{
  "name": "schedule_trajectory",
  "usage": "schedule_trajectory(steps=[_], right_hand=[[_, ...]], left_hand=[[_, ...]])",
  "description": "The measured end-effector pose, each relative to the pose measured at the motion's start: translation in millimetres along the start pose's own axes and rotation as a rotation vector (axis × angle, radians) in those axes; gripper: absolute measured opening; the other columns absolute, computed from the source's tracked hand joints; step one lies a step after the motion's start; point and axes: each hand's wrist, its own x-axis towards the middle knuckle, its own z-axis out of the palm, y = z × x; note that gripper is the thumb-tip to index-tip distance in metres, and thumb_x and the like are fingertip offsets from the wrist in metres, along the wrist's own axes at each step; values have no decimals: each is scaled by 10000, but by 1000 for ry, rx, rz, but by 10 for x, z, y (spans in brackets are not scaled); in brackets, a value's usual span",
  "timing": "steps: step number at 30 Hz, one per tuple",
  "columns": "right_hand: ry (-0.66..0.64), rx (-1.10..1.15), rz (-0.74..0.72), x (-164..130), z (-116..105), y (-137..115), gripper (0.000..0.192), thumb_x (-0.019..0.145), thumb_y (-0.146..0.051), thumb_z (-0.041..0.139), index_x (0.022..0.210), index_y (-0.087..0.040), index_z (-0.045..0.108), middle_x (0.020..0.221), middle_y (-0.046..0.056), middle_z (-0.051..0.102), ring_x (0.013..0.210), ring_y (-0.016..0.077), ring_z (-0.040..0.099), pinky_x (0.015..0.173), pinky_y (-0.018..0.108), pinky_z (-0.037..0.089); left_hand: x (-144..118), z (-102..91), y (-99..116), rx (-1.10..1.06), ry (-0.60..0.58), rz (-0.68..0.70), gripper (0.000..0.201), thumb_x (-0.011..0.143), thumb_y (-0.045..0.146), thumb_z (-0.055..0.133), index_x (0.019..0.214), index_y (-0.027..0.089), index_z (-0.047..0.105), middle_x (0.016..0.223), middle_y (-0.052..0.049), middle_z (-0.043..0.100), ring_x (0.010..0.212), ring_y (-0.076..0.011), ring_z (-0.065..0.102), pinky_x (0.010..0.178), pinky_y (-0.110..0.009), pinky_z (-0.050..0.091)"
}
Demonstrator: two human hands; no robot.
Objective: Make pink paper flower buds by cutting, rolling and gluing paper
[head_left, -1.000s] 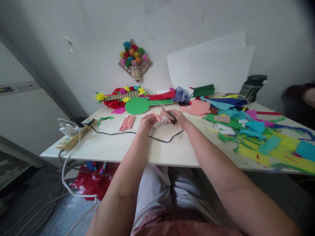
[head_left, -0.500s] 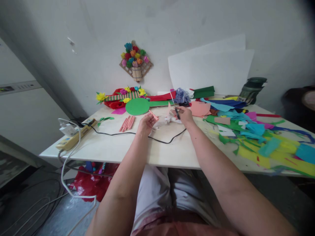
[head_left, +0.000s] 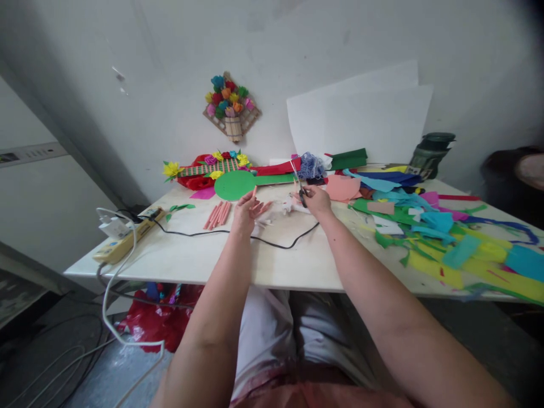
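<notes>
Reaching out over the near edge of the table (head_left: 204, 266), both bare forearms meet at mid-table, just beyond a black cable (head_left: 272, 241) that snakes across the pale top. The left hand (head_left: 247, 208) has its fingers loosely spread, with a small pink paper strip (head_left: 254, 192) sticking up at its fingertips; whether it is truly pinched or only touched I cannot tell. The right hand (head_left: 317, 199) is closed around the dark handles of a pair of scissors (head_left: 298, 182), the blades pointing up and away. Between the hands lie small pale scraps (head_left: 284, 207), too blurred to make out.

The strip is likely very light, thin and soft, easy to crease or tear, so it is best held near one end between thumb and forefinger. It looks salmon pink, narrow and short.

Left of the hands lies a bundle of pink rolled sticks (head_left: 217, 214), and further left a power strip (head_left: 123, 241). To the right spreads a heap of coloured paper offcuts (head_left: 442, 238). Beyond the hands sit a green paper disc (head_left: 234, 185) and a paper-flower piece (head_left: 204, 169); another flower decoration (head_left: 230, 110) hangs on the wall
</notes>
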Motion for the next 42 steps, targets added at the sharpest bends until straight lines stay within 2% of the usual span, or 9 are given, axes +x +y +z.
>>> schedule_trajectory(steps=[3, 14, 18, 21, 27, 30, 34, 38, 42], right_hand=[[178, -177, 12, -18, 2, -23, 315, 664, -418, 657, 893, -204, 663, 804, 45, 679, 788, 196, 624, 692, 294, 457], [170, -345, -21, -72, -18, -91, 372, 694, -482, 624, 955, -222, 675, 867, 60, 697, 838, 225, 632, 712, 310, 455], [178, -373, -27, -76, -19, -97, 410, 690, -505, 626, 985, -222, 666, 896, 69, 699, 861, 234, 633, 725, 317, 457], [187, -399, -29, -88, -27, -113, 396, 712, -486, 610, 1006, -224, 661, 899, 72, 699, 870, 238, 633, 727, 321, 457], [186, -425, -44, -109, -48, -140, 366, 733, -457, 596, 1009, -224, 658, 899, 74, 698, 869, 239, 634, 720, 321, 455], [192, -428, -38, -112, -56, -145, 348, 737, -437, 593, 1008, -229, 660, 898, 70, 700, 868, 242, 634, 719, 323, 455], [224, -424, -30, -103, -70, -143, 358, 729, -456, 601, 1005, -236, 660, 901, 67, 703, 867, 240, 633, 721, 321, 455], [236, -427, -24, -84, -85, -135, 359, 729, -466, 598, 1003, -243, 659, 899, 64, 704, 848, 233, 633, 715, 319, 456], [231, -427, -7, -68, -94, -126, 345, 733, -457, 594, 999, -246, 657, 901, 59, 703, 841, 231, 633, 716, 323, 458]], left_hand=[[30, -30, 7, 10, 34, 70, 256, 599, 122, 710, 834, 145, 610, 639, 43, 578, 547, -51, 552, 707, -261, 518], [83, -130, -2, 278, 124, 105, 330, 552, 281, 780, 790, 110, 629, 610, -7, 619, 440, -53, 495, 469, -198, 405], [61, -105, -50, 429, 72, 109, 333, 595, 359, 743, 775, 104, 625, 475, 36, 529, 347, -41, 376, 356, -188, 255], [52, -75, -103, 517, 49, 129, 299, 654, 390, 693, 717, 110, 606, 419, 62, 444, 333, -35, 317, 342, -190, 212], [32, -33, -132, 463, -64, 7, 300, 703, 274, 658, 948, 117, 587, 599, 16, 579, 515, -77, 540, 485, -191, 416], [6, -15, -126, 440, -113, -15, 339, 692, 262, 678, 971, 103, 571, 685, -29, 634, 577, -94, 581, 555, -219, 460], [-26, 15, -118, 469, -159, -43, 354, 653, 344, 718, 867, 91, 593, 708, -69, 660, 551, -100, 582, 559, -235, 464], [-62, 38, -75, 550, -182, -38, 340, 626, 403, 724, 743, 110, 596, 628, -49, 641, 492, -96, 547, 504, -229, 422], [-124, 60, -8, 727, -338, -5, 299, 668, 420, 670, 634, 130, 605, 475, 12, 542, 401, -58, 395, 449, -222, 310]])
